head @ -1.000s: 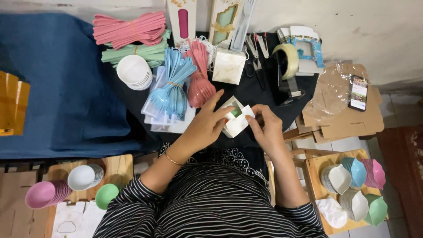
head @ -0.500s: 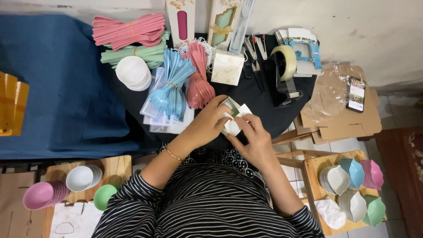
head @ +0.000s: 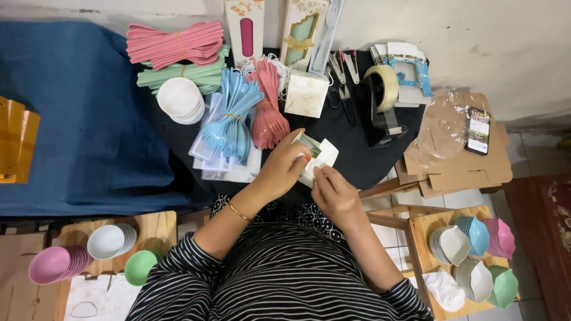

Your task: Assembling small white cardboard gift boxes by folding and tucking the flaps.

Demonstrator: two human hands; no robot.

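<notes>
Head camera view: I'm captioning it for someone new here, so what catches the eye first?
At centre, the left hand and right hand together hold a small white folded cardboard box over the black table cloth. Just behind lie a bundle of light blue plastic spoons and a bundle of pink plastic forks. At far right, stacked pastel leaf-shaped bowls sit on a wooden stool.

Both hands meet over the near edge of the black-covered table (head: 357, 160). Left hand (head: 279, 172) and right hand (head: 336, 193) grip a small white folded box (head: 318, 157) between them, fingers closed on it. Just beyond lie bundled blue spoons (head: 229, 122) and pink forks (head: 267, 113). A tape dispenser (head: 380, 101) stands toward the right edge. A stack of white bowls (head: 179, 100) sits near the left edge.
</notes>
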